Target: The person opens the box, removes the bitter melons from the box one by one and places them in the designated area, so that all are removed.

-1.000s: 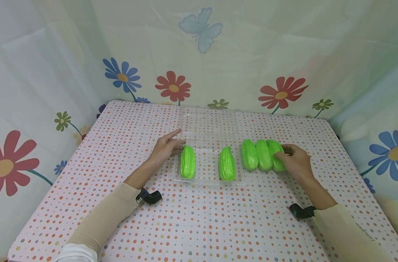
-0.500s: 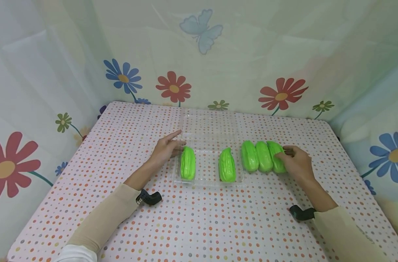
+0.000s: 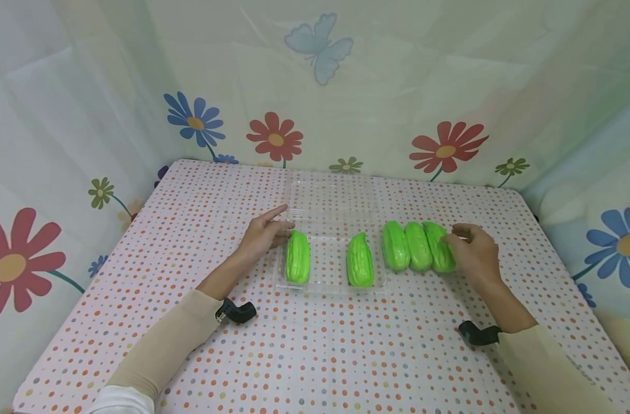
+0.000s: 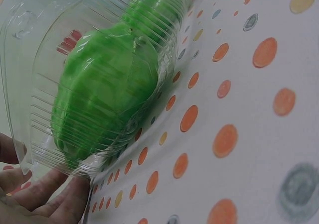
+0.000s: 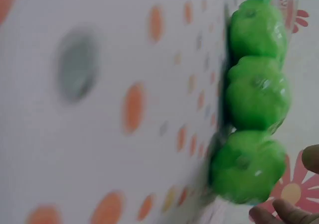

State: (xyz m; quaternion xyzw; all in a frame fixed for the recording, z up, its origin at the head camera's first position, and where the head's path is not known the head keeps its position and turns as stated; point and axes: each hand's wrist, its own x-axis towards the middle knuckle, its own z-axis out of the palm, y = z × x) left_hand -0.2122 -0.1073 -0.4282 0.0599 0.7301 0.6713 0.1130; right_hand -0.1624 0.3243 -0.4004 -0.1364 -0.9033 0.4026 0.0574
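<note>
A clear plastic clamshell box point(image 3: 327, 282) lies with its lid point(image 3: 331, 198) folded back. Inside it, a bumpy green toy bitter melon point(image 3: 297, 257) sits at the left and another toy bitter melon point(image 3: 359, 260) at the right. My left hand point(image 3: 260, 234) touches the box's far left corner, its fingers point(image 4: 42, 196) fairly straight against the plastic. Three more toy melons stand side by side to the right of the box. Beside the rightmost melon point(image 3: 440, 247) is my right hand point(image 3: 475, 253); its thumb and fingers point(image 5: 289, 214) are spread apart from that melon in the right wrist view.
The middle melon point(image 3: 418, 246) and the left melon point(image 3: 395, 246) of the row lie close together, near the box's right wall. A dotted cloth point(image 3: 315, 356) covers the table. A flowered curtain point(image 3: 377, 109) rises behind its back edge.
My right hand has drawn slightly to the right, away from the rightmost melon, which also lies slightly further right. My left hand and the box have not visibly moved.
</note>
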